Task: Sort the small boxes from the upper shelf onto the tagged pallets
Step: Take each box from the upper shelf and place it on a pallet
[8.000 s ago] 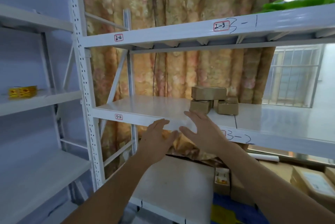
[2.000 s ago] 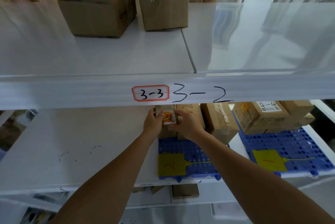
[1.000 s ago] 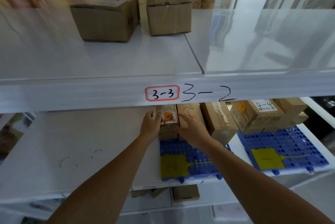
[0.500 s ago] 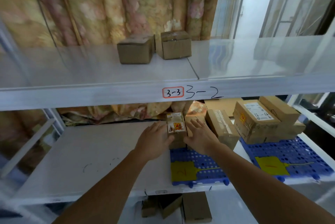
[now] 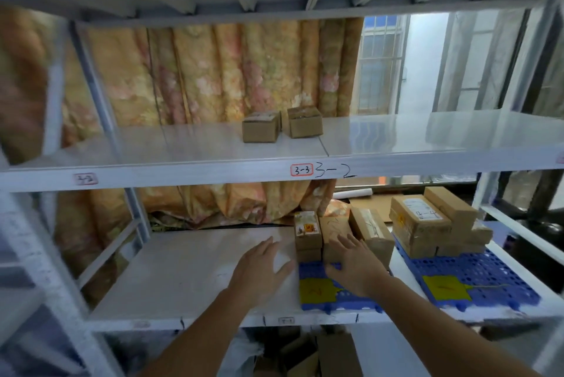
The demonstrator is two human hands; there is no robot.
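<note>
Two small cardboard boxes stand side by side on the upper shelf [image 5: 189, 147]: the left box [image 5: 261, 131] and the right box [image 5: 305, 121]. Below, a small box with an orange label [image 5: 307, 230] stands stacked on the left blue pallet [image 5: 317, 269], which carries a yellow tag [image 5: 316, 289]. My left hand [image 5: 259, 273] is open over the white lower shelf, just left of that box. My right hand [image 5: 354, 266] is open over the pallet, in front of more brown boxes [image 5: 370, 231]. Neither hand holds anything.
A second blue pallet [image 5: 476, 273] with a yellow tag [image 5: 445, 286] at the right carries several larger boxes [image 5: 421, 224]. White shelf uprights [image 5: 97, 95] stand at the left. A floral curtain [image 5: 213, 71] hangs behind. More cardboard lies under the lower shelf [image 5: 320, 355].
Both hands have let go of the orange-labelled box and drawn back toward me, fingers spread. The box stays stacked on the left pallet. The view has pulled back and tilted up.
</note>
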